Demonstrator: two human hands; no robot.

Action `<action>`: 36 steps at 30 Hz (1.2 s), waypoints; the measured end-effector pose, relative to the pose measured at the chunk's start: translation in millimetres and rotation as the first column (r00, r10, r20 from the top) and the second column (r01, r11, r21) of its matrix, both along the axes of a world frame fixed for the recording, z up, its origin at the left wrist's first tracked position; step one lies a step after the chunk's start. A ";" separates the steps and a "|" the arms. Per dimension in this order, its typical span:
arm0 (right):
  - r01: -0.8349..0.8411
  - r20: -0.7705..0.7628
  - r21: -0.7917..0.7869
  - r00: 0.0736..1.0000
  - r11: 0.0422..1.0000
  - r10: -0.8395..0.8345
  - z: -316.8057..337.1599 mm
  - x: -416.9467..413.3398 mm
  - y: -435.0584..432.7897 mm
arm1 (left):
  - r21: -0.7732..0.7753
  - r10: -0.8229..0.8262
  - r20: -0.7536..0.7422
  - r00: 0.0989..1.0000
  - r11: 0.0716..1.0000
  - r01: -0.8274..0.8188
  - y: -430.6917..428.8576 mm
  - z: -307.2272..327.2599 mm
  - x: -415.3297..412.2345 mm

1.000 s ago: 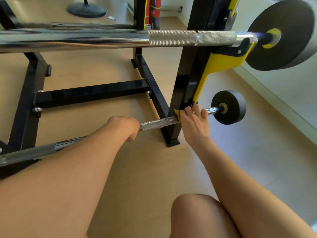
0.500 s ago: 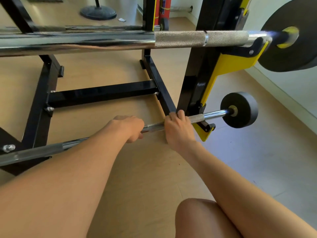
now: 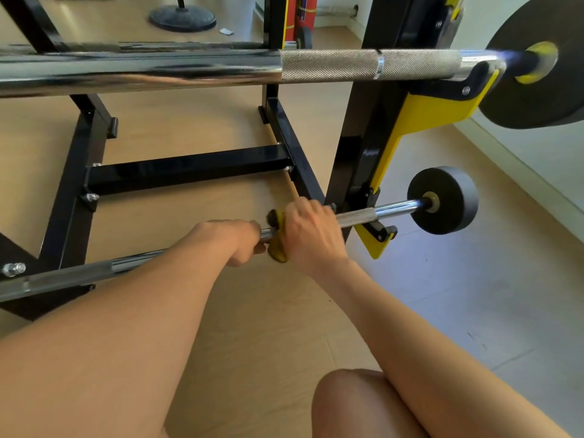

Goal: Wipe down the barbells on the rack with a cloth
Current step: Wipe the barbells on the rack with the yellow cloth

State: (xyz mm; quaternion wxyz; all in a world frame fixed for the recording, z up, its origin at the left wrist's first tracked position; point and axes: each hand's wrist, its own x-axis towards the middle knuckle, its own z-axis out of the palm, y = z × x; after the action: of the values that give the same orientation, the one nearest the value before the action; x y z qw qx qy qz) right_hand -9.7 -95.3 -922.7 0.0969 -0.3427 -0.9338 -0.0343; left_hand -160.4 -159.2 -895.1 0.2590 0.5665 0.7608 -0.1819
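Low on the rack, the right hand curls tightly round a yellow cloth that is wrapped about the lower barbell, so the fingers clamp cloth and bar together. A crumpled edge of the cloth shows on the hand's left side. Just beside it, nearly touching the cloth, the left hand is closed round the bare shaft, apparently steadying it. Rightward, the knurled stretch runs past a lower hook to a small plate. Leftward, the smooth chrome runs under the forearm to the frame's far side. Above, the upper barbell rests in its yellow hook with a large plate on its end. By my reading the wiping is mid-way along the lower bar. Nothing shows which lengths are already clean, and the upper bar, with no hand on it, probably remains to be done or rechecked.
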 end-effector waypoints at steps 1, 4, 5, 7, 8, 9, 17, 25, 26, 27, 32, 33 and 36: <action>0.100 -0.006 0.046 0.995 0.994 -0.100 2.9 6.9 7.6 | 0.014 -0.002 0.007 1.000 1.000 0.002 0.0 -0.5 -0.6; 0.214 -0.097 0.099 0.974 0.972 -0.205 10.8 16.7 14.2 | 0.011 -0.012 0.012 1.000 1.000 0.011 3.3 -1.2 -2.4; 0.178 -0.154 0.049 0.973 0.983 -0.169 14.9 17.4 12.1 | 0.002 -0.007 0.017 1.000 1.000 0.007 4.6 -0.7 -2.3; 0.088 -0.238 -0.118 0.964 0.989 -0.115 22.6 17.7 8.4 | -0.016 -0.003 0.013 1.000 1.000 0.004 6.1 -0.7 -2.1; 0.071 -0.253 -0.171 0.961 0.983 -0.113 25.4 18.4 9.1 | -0.015 -0.008 0.006 1.000 1.000 0.008 6.4 -0.9 -2.0; 0.100 -0.237 -0.187 0.961 0.977 -0.143 26.6 19.4 10.1 | -0.009 -0.012 -0.001 1.000 1.000 0.012 6.4 -1.3 -1.9; 0.188 -0.091 -0.531 0.957 0.826 -0.277 16.5 14.0 6.1 | 0.026 -0.020 -0.026 0.999 0.999 0.020 1.5 6.3 4.9; 0.374 -0.228 -0.325 0.861 0.869 -0.455 10.9 36.2 17.3 | 0.018 -0.024 0.021 0.999 1.000 0.024 2.7 3.6 -0.9; 0.423 -0.138 -0.200 0.881 0.884 -0.453 5.9 35.7 16.0 | 0.018 -0.023 0.028 0.999 1.000 0.023 3.4 2.6 -2.2; 0.423 -0.082 -0.106 0.898 0.900 -0.431 -0.5 34.9 12.8 | 0.019 -0.026 0.034 0.999 1.000 0.025 4.3 1.8 -2.8; 0.312 -0.024 -0.024 0.950 0.950 -0.313 -9.2 26.1 8.9 | 0.014 -0.031 0.046 0.998 0.999 0.030 5.8 0.4 -3.3; 0.278 0.009 -0.038 0.961 0.960 -0.277 -8.5 28.2 12.4 | 0.020 -0.034 0.042 0.999 0.999 0.033 5.6 0.2 -3.7; 0.284 -0.001 -0.101 0.958 0.954 -0.285 -8.0 34.5 19.7 | 0.025 -0.030 0.037 0.999 0.999 0.029 4.7 -0.7 -5.0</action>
State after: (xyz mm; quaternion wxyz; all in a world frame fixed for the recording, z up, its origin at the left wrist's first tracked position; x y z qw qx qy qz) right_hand 24.8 -75.5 -930.7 0.0809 -0.4783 -0.8745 0.0013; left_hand -165.3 -154.6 -895.8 0.2635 0.5842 0.7495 -0.1661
